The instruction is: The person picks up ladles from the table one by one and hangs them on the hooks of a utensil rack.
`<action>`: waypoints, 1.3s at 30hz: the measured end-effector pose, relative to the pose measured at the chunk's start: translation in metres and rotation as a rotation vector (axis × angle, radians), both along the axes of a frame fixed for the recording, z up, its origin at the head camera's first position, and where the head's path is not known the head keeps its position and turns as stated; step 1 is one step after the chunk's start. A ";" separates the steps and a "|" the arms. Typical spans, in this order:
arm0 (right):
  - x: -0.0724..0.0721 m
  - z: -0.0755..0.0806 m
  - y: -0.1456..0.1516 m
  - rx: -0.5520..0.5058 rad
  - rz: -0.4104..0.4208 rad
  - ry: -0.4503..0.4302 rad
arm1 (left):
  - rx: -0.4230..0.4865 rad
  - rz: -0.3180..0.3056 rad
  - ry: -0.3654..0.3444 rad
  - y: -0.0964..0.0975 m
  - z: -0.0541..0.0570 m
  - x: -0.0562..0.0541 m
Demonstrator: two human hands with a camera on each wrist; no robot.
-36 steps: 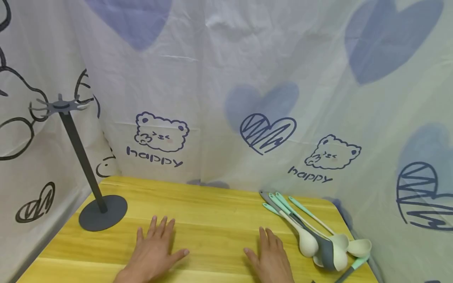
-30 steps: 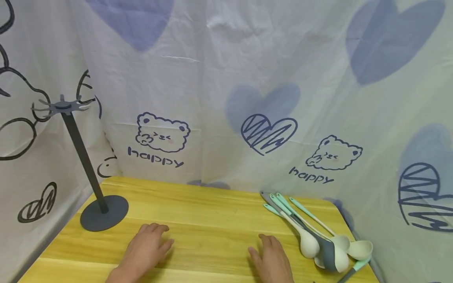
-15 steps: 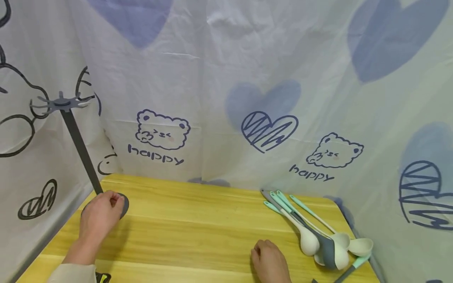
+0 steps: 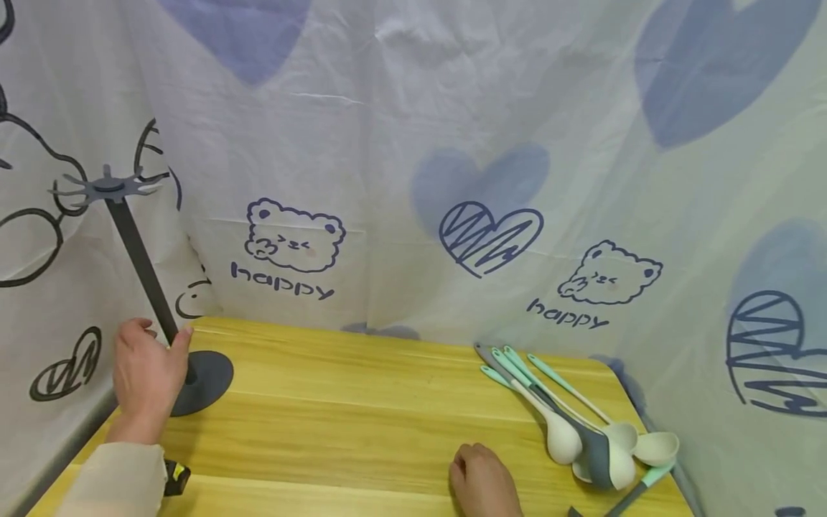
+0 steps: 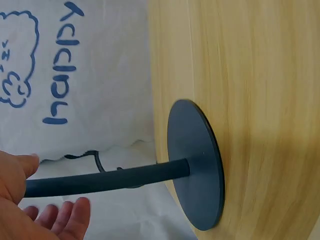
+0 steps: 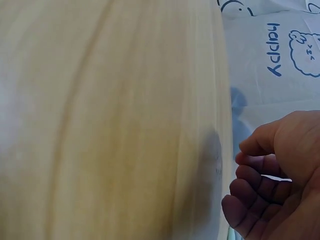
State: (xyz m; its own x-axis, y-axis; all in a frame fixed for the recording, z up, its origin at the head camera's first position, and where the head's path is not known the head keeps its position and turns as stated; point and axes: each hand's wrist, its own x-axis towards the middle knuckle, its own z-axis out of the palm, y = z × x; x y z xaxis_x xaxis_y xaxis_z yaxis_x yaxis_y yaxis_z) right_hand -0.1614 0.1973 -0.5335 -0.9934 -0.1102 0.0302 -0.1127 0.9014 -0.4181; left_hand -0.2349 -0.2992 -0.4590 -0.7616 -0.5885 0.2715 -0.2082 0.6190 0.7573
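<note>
A dark grey utensil stand [image 4: 143, 258] with a round base and a hooked top is at the left of the table. My left hand [image 4: 147, 380] is beside its pole. In the left wrist view the pole [image 5: 110, 181] passes between the thumb and the spread fingers of that hand [image 5: 30, 205], with gaps showing on both sides. Low over the table's front, my right hand [image 4: 486, 482] is loosely curled. Nothing is visible in this hand [image 6: 280, 175] in the right wrist view. To its right lies a pile of kitchen utensils, with a white ladle [image 4: 562, 438] nearest.
The utensils, such as a grey-and-white one [image 4: 601, 452] and a mint-handled ladle [image 4: 657, 448], lie by the right edge of the wooden table [image 4: 336, 409]. A printed curtain [image 4: 388, 179] hangs behind and on both sides.
My left hand has moved left and away from me, from above the table to the stand's pole. The right hand's fingers have curled, and it has stayed near the same place.
</note>
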 end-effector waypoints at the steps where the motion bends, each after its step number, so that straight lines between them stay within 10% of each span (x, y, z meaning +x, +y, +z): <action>1: 0.000 -0.001 0.000 0.001 0.003 -0.005 | -0.003 -0.008 -0.009 -0.003 0.000 -0.002; 22: 0.002 -0.006 0.002 -0.006 -0.018 -0.044 | -0.199 -0.133 -0.138 -0.024 0.002 -0.008; 39: 0.000 -0.003 0.006 -0.020 -0.013 -0.024 | -0.214 -0.285 -0.043 0.058 0.009 -0.003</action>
